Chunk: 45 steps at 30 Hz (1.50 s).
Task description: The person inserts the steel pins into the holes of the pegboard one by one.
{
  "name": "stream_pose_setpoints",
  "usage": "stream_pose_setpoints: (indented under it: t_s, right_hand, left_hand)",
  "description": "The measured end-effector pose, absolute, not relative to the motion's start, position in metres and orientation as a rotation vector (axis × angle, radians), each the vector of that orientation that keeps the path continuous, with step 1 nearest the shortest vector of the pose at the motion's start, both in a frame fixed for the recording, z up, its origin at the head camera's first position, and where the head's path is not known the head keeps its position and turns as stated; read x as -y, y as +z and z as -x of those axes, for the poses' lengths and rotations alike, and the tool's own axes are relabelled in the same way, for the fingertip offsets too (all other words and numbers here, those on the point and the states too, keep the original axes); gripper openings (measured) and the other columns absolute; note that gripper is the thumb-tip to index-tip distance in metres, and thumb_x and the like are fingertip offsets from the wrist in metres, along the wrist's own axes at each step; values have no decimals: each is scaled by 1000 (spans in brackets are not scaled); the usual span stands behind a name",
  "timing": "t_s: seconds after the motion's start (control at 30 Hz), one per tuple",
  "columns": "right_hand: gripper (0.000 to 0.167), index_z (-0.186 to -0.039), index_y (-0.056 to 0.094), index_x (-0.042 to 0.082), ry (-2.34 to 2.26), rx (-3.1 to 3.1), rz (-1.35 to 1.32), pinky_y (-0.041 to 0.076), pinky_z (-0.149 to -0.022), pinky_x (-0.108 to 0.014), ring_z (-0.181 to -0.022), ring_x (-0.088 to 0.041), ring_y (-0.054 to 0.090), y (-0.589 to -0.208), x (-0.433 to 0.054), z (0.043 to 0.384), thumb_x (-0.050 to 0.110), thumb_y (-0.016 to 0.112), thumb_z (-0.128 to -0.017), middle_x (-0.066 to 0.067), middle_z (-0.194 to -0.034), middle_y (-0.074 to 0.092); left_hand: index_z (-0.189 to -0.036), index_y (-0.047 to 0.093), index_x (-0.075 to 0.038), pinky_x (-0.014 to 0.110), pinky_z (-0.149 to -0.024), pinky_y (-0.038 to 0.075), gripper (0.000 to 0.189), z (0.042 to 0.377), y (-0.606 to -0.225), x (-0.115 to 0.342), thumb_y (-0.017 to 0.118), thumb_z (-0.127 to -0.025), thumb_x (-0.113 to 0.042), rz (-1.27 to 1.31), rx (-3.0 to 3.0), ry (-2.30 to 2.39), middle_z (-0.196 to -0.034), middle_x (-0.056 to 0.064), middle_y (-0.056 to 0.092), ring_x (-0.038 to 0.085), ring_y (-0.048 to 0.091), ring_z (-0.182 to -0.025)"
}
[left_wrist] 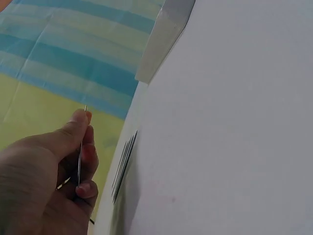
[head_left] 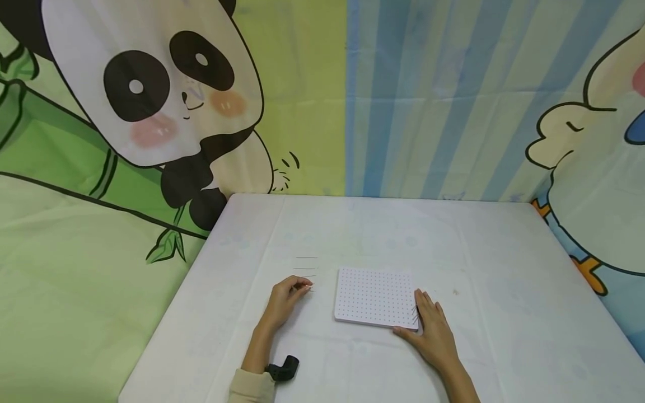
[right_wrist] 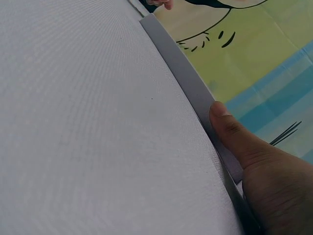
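My left hand (head_left: pixel 286 299) pinches a thin metal needle (left_wrist: pixel 80 164) between thumb and fingers, above the table left of the board. Beyond it, several similar needles (left_wrist: pixel 125 166) lie side by side on the tabletop. A white board with a grid of small holes (head_left: pixel 373 296) lies flat in front. My right hand (head_left: pixel 434 336) rests at the board's near right corner, its thumb (right_wrist: pixel 230 125) against the front side and its fairly straight fingers along the right edge. Several thin needles (right_wrist: pixel 286 133) stick up, tilted, from the board beside that hand.
A white-covered table (head_left: pixel 514 291) carries everything. Behind it hangs a printed cloth with a panda (head_left: pixel 151 112) and blue stripes. A black device (head_left: pixel 283 369) is strapped to the left wrist.
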State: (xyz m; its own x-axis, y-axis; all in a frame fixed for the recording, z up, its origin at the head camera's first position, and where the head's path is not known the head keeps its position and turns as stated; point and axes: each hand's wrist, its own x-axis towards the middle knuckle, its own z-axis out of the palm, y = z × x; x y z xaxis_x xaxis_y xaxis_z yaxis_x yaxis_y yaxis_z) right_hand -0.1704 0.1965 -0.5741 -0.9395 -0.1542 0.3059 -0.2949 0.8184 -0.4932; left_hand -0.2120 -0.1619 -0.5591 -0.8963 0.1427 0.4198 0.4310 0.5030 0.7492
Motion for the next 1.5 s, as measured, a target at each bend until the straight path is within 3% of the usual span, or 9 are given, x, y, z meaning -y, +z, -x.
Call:
stream_pose_setpoints:
  t_s: [0.23,0.4,0.63,0.8,1.0,1.3,1.5]
  right_hand:
    - [107,-140,29,-6,813,2755,-348,9,-110,-46,-132,-38,27,-573,-198,171,60,71,-67,-20,-144,31]
    - [107,-140,28,-6,809,2767,-343,8,-110,-44,-132,-37,26,-573,-198,171,60,71,-67,-20,-144,30]
    - [108,-141,28,-5,813,2767,-356,8,-110,-44,-132,-37,26,-571,-198,174,61,70,-67,-21,-144,31]
    - [106,-141,29,-5,810,2750,-377,9,-110,-44,-132,-37,27,-572,-199,175,60,71,-67,-21,-143,33]
    - [104,-141,30,-4,826,2734,-388,10,-110,-44,-132,-36,27,-575,-199,175,58,72,-68,-20,-142,35]
    - [104,-141,30,-4,854,2732,-391,10,-109,-45,-132,-36,26,-577,-199,171,56,73,-68,-20,-143,34]
    - [102,-140,31,-5,861,2712,-391,10,-110,-44,-132,-36,27,-578,-200,172,55,73,-69,-20,-142,35]
  left_hand:
    - [-92,70,-16,21,-61,43,11,213,-549,124,58,-91,-17,559,2450,-1431,-85,-6,63,6,52,-74]
    - [-89,68,-15,20,-57,42,6,214,-545,86,63,-88,-18,584,2399,-1543,-82,-8,65,8,55,-69]
    - [-87,63,4,26,-61,53,6,209,-515,32,65,-84,0,670,2235,-1753,-80,13,68,25,66,-67]
    - [-87,63,0,19,-59,51,4,223,-529,-4,65,-84,-2,743,2176,-1695,-78,9,69,13,67,-67]
    - [-87,64,-4,10,-65,48,5,229,-538,-33,64,-86,-8,867,2222,-1491,-85,3,70,1,64,-75]
    - [-88,65,-7,6,-68,44,6,230,-550,-48,66,-85,-13,910,2269,-1267,-86,-1,69,-2,62,-79]
    - [-86,66,-11,5,-64,42,6,227,-548,-51,68,-84,-17,932,2296,-1064,-81,-6,68,-5,58,-70]
